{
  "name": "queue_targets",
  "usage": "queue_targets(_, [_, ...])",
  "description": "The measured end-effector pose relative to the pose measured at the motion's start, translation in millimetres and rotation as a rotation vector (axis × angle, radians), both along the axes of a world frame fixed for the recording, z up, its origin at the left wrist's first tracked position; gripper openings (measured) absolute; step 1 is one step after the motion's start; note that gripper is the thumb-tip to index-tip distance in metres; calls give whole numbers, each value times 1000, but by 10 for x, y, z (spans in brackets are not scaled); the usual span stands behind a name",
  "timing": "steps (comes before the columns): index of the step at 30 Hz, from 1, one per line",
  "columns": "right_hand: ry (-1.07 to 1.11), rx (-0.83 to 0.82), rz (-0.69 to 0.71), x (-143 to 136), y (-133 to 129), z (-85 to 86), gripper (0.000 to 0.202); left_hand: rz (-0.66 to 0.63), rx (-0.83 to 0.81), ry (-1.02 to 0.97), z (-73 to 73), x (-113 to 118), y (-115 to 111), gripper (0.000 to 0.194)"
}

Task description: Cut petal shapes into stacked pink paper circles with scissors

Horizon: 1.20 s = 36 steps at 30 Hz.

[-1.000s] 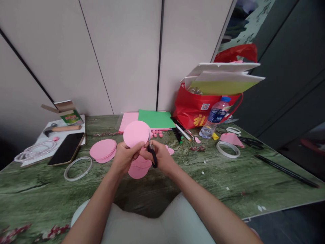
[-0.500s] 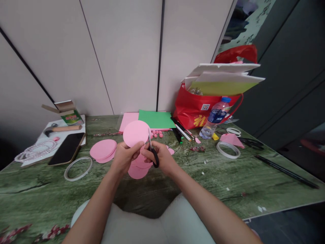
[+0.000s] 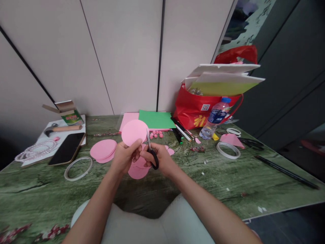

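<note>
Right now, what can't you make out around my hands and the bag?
All in the head view:
Pink circle's lower edge: behind the left hand.
Scissors' handles, partly: covered by the right hand.
Red bag's depths: hidden by its front and the boards.
Bottle's fine print: too small.
Pale shape, lower left: partly behind the left forearm.

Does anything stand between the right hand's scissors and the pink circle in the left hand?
Nothing visible does: the scissors in the right hand have their blades at the right edge of the pink circle, which the left hand holds low down.
</note>
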State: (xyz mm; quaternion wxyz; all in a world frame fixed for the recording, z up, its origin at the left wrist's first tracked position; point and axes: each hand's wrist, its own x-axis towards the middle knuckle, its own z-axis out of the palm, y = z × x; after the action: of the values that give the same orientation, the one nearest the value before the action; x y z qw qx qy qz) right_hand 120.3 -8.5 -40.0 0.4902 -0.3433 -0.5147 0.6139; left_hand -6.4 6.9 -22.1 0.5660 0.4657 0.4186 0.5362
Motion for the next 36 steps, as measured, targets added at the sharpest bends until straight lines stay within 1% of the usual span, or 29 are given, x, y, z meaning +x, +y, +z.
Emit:
queue_targets(6, [-13, -5, -4, -14, -10, 19, 37, 81, 14, 14, -25, 6, 17, 33])
queue_targets(13, [-14, 31, -78, 16, 39, 8, 44, 43, -13, 38, -18, 6, 7, 27])
queue_targets(16, [3, 14, -75, 17, 41, 16, 46, 42, -9, 44, -20, 6, 6, 28])
queue_targets(23, [-9, 5, -79, 15, 31, 36, 44, 47, -3, 46, -16, 13, 13, 31])
queue_targets(31, [-14, 6, -71, 13, 39, -11, 38, 31, 33, 29, -23, -4, 15, 32])
queue_targets(36, [-13, -18, -77, 15, 28, 3, 38, 35, 32, 12, -12, -1, 17, 32])
